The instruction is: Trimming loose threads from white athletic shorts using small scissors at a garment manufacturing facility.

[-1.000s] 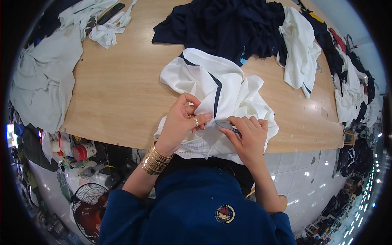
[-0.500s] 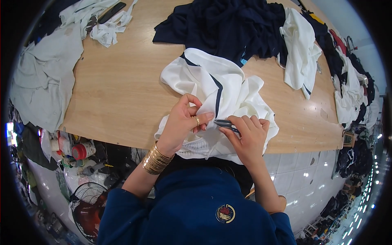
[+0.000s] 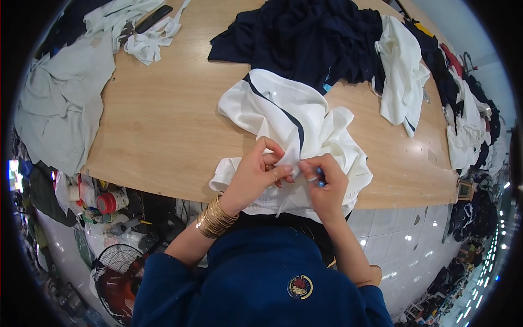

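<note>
Bunched up in front of me lies a white garment (image 3: 327,133) with a navy stripe and a gathered, elastic-looking edge. My left hand (image 3: 265,170), with gold bangles at the wrist, pinches a fold of it beside the lower end of the stripe. Just to the right, my right hand (image 3: 328,188) is closed around thread snips (image 3: 321,179). Only small blue parts of the snips show between the fingers; their blades are hidden. The thumb and forefinger of that hand meet at the fabric's edge, slightly blurred.
Navy cloth (image 3: 305,41) is heaped at the far side of the wooden table (image 3: 163,125). Another white piece (image 3: 400,76) lies right of it. Light grey garments (image 3: 60,103) cover the left end, near white strips (image 3: 147,46). A fan (image 3: 117,280) stands below left.
The snips have turned back into my right hand, so their dark blades no longer show. That hand's fingertips have come up to the fabric, and my left hand has shifted slightly right.
</note>
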{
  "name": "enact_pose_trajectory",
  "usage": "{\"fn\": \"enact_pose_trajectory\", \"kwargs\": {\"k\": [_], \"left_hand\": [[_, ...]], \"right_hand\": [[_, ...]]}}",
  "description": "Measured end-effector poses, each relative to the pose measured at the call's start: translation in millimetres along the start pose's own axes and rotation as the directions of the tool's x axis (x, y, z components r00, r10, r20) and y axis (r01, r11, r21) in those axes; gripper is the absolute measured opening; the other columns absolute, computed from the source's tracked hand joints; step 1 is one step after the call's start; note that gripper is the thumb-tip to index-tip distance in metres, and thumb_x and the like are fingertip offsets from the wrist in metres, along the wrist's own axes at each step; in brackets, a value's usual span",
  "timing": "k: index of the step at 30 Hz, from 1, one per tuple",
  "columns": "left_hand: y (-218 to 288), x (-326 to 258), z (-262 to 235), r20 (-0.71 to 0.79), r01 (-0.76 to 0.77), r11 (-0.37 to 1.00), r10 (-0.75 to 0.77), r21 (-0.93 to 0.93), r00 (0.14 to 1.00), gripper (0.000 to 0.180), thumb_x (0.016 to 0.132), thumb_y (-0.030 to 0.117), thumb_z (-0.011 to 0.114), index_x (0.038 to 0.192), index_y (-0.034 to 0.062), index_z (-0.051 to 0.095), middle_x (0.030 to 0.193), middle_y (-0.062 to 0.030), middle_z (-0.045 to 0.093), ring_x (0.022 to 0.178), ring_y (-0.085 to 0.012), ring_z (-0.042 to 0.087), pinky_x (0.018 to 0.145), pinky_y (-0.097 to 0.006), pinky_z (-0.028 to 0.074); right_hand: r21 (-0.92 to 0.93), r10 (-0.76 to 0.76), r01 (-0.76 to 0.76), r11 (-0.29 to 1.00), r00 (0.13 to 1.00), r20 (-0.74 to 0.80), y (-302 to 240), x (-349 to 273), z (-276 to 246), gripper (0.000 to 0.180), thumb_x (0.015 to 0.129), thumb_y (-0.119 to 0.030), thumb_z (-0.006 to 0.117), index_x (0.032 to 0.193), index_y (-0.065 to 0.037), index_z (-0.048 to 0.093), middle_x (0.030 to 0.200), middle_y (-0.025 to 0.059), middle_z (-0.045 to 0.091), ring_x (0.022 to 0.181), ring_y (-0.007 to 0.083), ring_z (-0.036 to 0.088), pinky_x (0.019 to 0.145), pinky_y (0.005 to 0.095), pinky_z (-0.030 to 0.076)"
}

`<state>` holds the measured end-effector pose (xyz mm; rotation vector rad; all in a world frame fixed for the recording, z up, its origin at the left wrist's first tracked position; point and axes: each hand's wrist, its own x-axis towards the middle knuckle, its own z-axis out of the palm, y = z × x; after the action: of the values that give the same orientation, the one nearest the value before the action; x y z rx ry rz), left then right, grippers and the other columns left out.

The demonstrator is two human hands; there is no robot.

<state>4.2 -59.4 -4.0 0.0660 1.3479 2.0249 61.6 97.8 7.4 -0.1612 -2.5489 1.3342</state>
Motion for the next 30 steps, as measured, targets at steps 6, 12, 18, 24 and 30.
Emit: {"fn": "enact_pose_trajectory", "kwargs": {"k": [6,12,18,24,30], "left_hand": [[35,11,-56,0.015,-0.206,0.904,0.216,0.374,0.976,0.023,0.084,0.006,0.055,0.105,0.0039,0.046,0.095,-0.0086,0.062,0.075,-0.0105,0.061,0.061,-0.022,0.048],[39,107,-160,-0.206,-0.082,0.457,0.545,0.886,0.813,0.022,0.078,0.01,0.062,0.097,0.0011,0.053,0.093,-0.0075,0.061,0.079,-0.0141,0.057,0.068,-0.028,0.047],[60,116,-110,-0.023,-0.186,0.428,0.438,0.885,0.899,0.015,0.077,0.006,0.064,0.087,0.0019,0.053,0.081,-0.008,0.059,0.073,-0.015,0.056,0.067,-0.027,0.045],[90,23,14,0.563,-0.589,0.325,0.182,0.74,0.806,0.028,0.072,-0.002,0.06,0.097,0.0091,0.057,0.076,-0.0016,0.058,0.069,-0.0133,0.054,0.064,-0.026,0.043],[84,-12,30,0.663,-0.698,0.066,0.26,0.713,0.702,0.027,0.066,-0.005,0.06,0.088,0.0106,0.063,0.082,-0.0036,0.064,0.072,-0.0224,0.057,0.066,-0.033,0.045]], "right_hand": [[0.292,0.217,-0.084,0.953,0.86,-0.462,30,10,-72,0.004,0.085,-0.006,0.057,0.083,-0.003,0.055,0.073,-0.0018,0.05,0.068,0.0069,0.043,0.061,0.0203,0.036],[-0.033,0.083,-0.124,0.992,0.813,-0.576,2,21,-92,0.014,0.085,-0.005,0.057,0.1,-0.003,0.059,0.073,-0.0065,0.043,0.065,0.0026,0.034,0.06,0.0167,0.03],[-0.005,0.026,-0.032,0.999,0.883,-0.469,-8,14,-84,0.014,0.083,-0.004,0.059,0.097,-0.003,0.063,0.075,-0.0052,0.049,0.066,0.0032,0.04,0.061,0.0155,0.032],[0.46,0.095,-0.041,0.887,0.991,-0.096,-20,20,-74,0.052,0.072,0.004,0.063,0.121,-0.01,0.053,0.088,-0.0007,0.055,0.06,0.0006,0.036,0.053,0.0141,0.03],[0.306,-0.18,0.045,0.951,0.885,0.429,-7,19,-69,0.038,0.062,0.003,0.069,0.098,-0.007,0.064,0.096,0.0028,0.062,0.064,0.0093,0.052,0.055,0.0235,0.039]]}}
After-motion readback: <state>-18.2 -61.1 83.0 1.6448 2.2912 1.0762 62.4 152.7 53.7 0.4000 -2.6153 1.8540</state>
